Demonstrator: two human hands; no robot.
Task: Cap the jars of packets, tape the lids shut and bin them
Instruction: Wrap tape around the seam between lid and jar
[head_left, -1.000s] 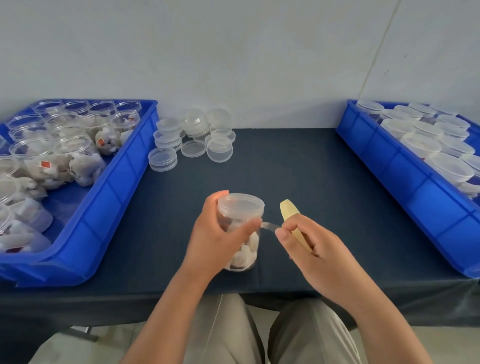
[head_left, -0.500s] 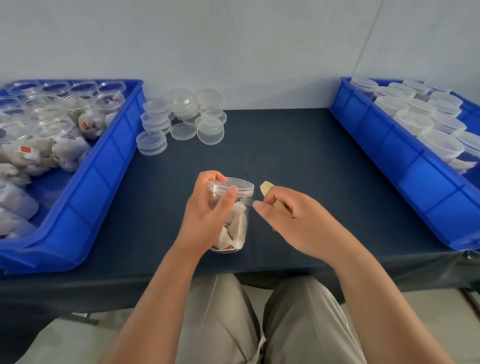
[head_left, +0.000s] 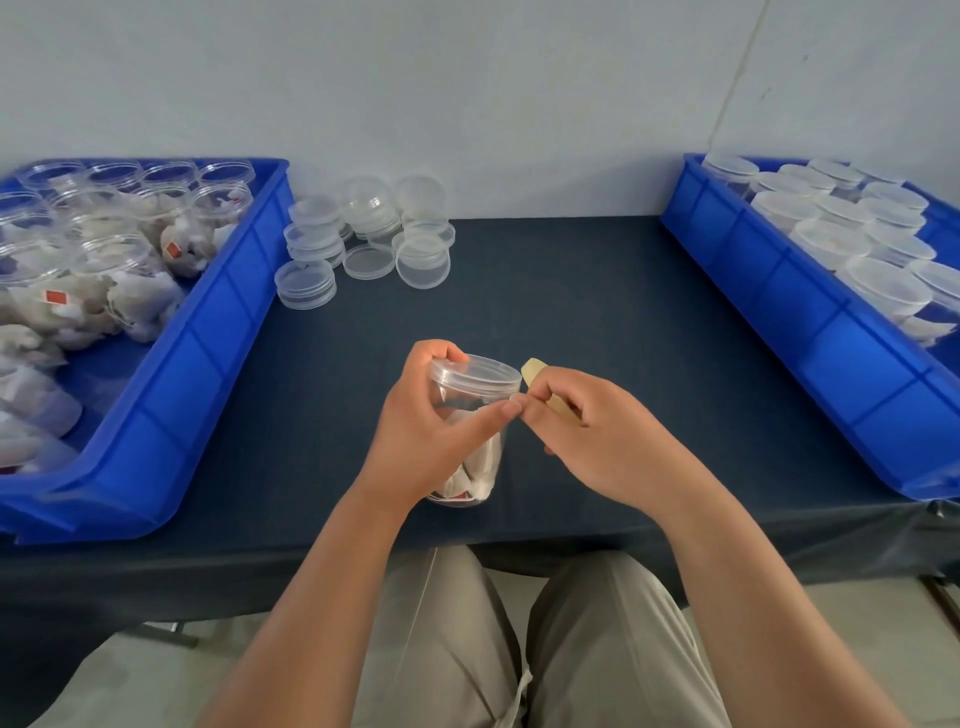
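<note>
A clear plastic jar (head_left: 475, 415) with a lid on and white packets inside stands at the table's front middle. My left hand (head_left: 426, 431) grips its side, thumb against the rim. My right hand (head_left: 592, 436) holds a yellowish tape dispenser (head_left: 540, 382) just right of the jar, its fingertips meeting my left thumb at the lid's edge. Any tape between them is too thin to make out. Loose clear lids (head_left: 363, 239) lie in stacks at the back left of the table.
A blue bin (head_left: 208, 332) on the left holds several uncapped jars of packets. A blue bin (head_left: 779, 291) on the right holds several capped jars. The table has a dark blue cloth (head_left: 571, 291). A pale wall stands behind. My knees show below the table's edge.
My right hand has moved left to the jar's lid edge, closing the gap where a strip of tape was stretched a second ago. The camera view has dipped and shifted slightly.
</note>
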